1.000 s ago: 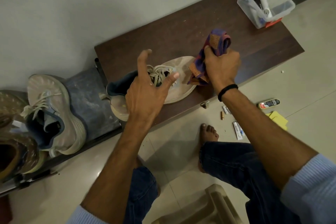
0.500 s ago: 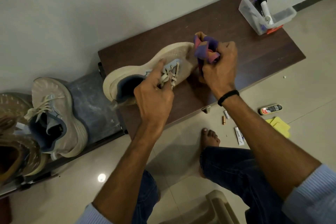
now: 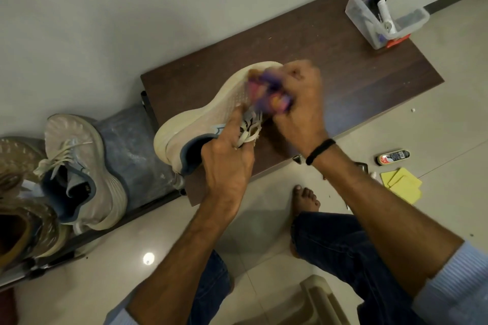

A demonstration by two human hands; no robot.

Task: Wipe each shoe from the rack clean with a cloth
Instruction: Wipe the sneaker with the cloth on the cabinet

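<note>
A cream sneaker (image 3: 211, 111) lies tipped on its side on the dark brown board (image 3: 343, 60), toe toward the right. My left hand (image 3: 227, 155) grips it at the laces and tongue. My right hand (image 3: 298, 103) holds a bunched purple and pink cloth (image 3: 272, 92), blurred with motion, against the shoe's toe. The matching cream sneaker (image 3: 84, 166) stands on the low rack (image 3: 137, 145) at the left, beside brownish shoes (image 3: 23, 208) at the frame edge.
A clear plastic tub (image 3: 380, 21) with a marker sits on the board's far right corner. A shoe polish tin (image 3: 393, 157) and yellow pads (image 3: 404, 183) lie on the tiled floor. My bare foot (image 3: 306, 198) and a beige stool (image 3: 319, 301) are below.
My left hand closed on the laces and turned the sneaker onto its side. My right hand brought the cloth down onto the toe, where it now blurs.
</note>
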